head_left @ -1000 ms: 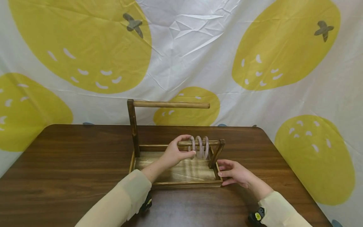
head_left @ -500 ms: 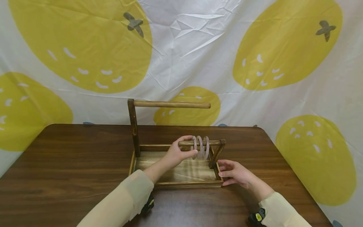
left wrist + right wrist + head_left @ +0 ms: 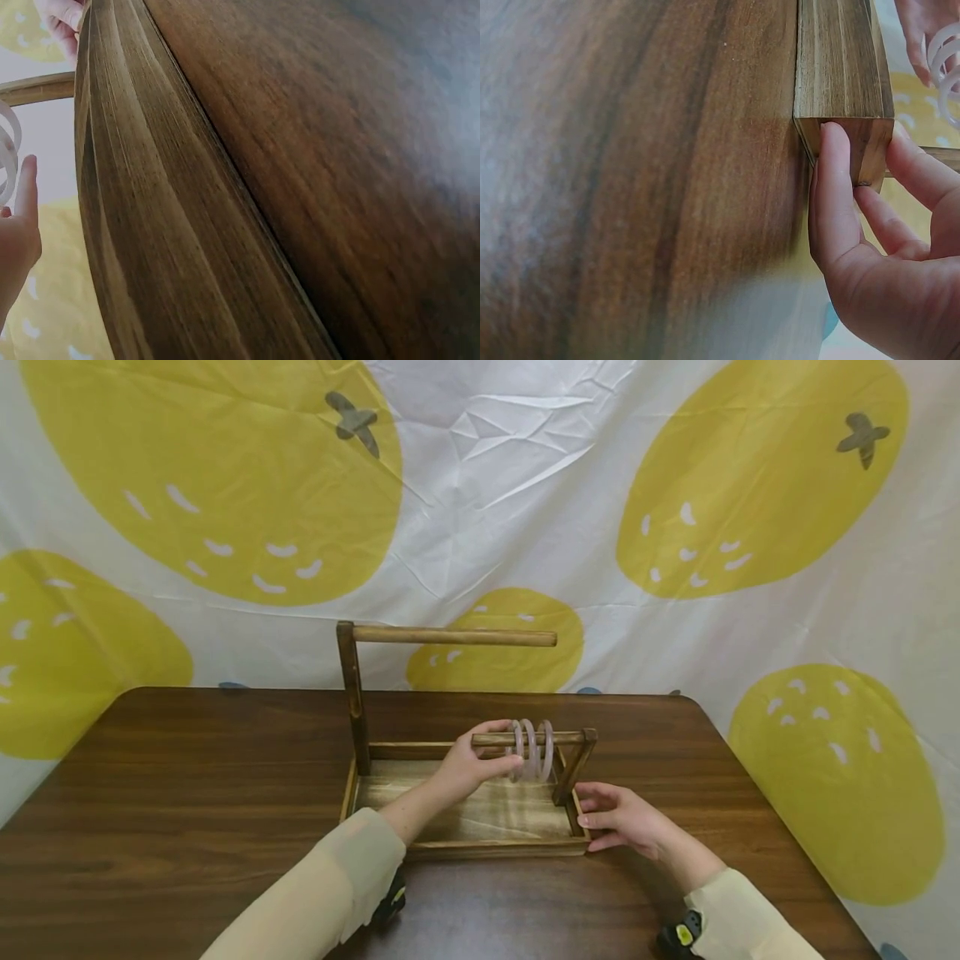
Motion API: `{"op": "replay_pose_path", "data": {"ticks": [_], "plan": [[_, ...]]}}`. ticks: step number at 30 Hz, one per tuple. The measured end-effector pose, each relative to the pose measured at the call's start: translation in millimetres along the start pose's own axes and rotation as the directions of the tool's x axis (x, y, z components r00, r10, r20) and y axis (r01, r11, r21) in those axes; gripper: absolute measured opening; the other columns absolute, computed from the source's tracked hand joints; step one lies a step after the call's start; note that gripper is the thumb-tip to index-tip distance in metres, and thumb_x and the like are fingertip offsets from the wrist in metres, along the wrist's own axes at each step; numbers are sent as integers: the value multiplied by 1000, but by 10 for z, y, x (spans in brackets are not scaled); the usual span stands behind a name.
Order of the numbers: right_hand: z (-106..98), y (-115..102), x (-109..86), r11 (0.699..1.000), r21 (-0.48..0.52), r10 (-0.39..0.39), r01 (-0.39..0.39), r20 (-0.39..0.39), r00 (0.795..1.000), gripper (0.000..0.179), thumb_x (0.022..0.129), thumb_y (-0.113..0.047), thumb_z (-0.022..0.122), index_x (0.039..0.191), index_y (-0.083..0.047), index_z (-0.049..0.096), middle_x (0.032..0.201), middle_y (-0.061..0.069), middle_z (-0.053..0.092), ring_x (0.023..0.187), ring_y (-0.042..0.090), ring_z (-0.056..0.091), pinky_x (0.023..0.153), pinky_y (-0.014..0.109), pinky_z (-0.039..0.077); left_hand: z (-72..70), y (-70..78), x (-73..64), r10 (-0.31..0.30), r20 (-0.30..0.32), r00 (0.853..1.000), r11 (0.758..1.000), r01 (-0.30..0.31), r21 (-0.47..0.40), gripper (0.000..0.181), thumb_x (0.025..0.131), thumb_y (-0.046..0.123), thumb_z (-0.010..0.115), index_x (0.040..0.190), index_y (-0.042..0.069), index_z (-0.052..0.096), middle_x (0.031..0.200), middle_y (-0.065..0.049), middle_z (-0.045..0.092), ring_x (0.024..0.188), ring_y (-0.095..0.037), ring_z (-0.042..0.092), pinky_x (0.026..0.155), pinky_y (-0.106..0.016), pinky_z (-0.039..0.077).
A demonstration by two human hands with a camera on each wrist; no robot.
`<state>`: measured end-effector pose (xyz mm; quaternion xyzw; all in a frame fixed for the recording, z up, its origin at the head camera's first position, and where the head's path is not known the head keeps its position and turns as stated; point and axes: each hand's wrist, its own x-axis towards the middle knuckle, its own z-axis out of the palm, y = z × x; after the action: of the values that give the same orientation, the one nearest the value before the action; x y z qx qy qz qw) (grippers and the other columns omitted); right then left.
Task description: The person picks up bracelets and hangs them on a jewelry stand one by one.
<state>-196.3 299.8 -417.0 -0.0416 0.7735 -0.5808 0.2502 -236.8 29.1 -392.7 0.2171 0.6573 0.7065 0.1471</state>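
Note:
Three pale translucent bangles [image 3: 547, 752] hang on the lower bar [image 3: 489, 739] of a dark wooden two-bar stand [image 3: 495, 849]. My left hand [image 3: 468, 767] pinches the leftmost bangle between thumb and fingers, near the bar's free end. In the left wrist view, that hand [image 3: 16, 236] is at the left edge with part of the bangles [image 3: 9, 146]. My right hand [image 3: 628, 820] rests against the stand's right end. Seen from the right wrist, extended fingers [image 3: 836, 187] press on the tray-like base's end wall [image 3: 866, 146].
A longer upper bar [image 3: 453, 636] juts rightward from the tall left post [image 3: 351, 697], above and behind my left hand. The base has a low rim around a pale floor. The stand sits on a brown table [image 3: 187, 810]; a lemon-print cloth [image 3: 510, 527] hangs behind.
My left hand has shifted slightly to the right along the lower bar with the leftmost bangle, closer to the other two. The right hand stays at the stand's end.

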Motion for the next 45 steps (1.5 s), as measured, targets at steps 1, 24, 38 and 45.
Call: {"op": "replay_pose_path", "data": {"ticks": [1,24,38,45], "plan": [[1,-2,1,1000,0,0,0,0,1000,76,88,-15,65,143,11,19,134,37,34,96,16,58,75,39,57,-8,10,-6,-4,2,1000,1000,4,5,60,87,9,63,141,2,37,145,-20,34,126,-43,43,90,-38,52],[18,-10,-4,1000,-2,-3,3,-4,1000,74,88,-11,64,143,12,19,132,36,36,93,15,58,74,37,57,-408,120,-177,-15,-28,999,999,16,31,71,89,11,62,147,4,22,147,-22,29,133,-41,35,95,-41,49],[41,-39,-23,1000,-6,-3,3,-4,1000,74,88,-10,63,142,12,18,133,36,35,95,16,57,75,39,57,-610,105,-359,-25,-82,996,998,29,48,69,89,7,60,146,0,23,147,-25,28,132,-42,35,95,-39,49],[38,-31,-11,1000,-7,0,0,-9,1000,75,88,-12,65,142,12,20,131,35,37,95,16,56,74,39,57,-688,83,-453,-27,-98,995,999,30,35,67,90,3,58,146,-1,22,146,-26,28,131,-45,34,94,-37,50]]}}
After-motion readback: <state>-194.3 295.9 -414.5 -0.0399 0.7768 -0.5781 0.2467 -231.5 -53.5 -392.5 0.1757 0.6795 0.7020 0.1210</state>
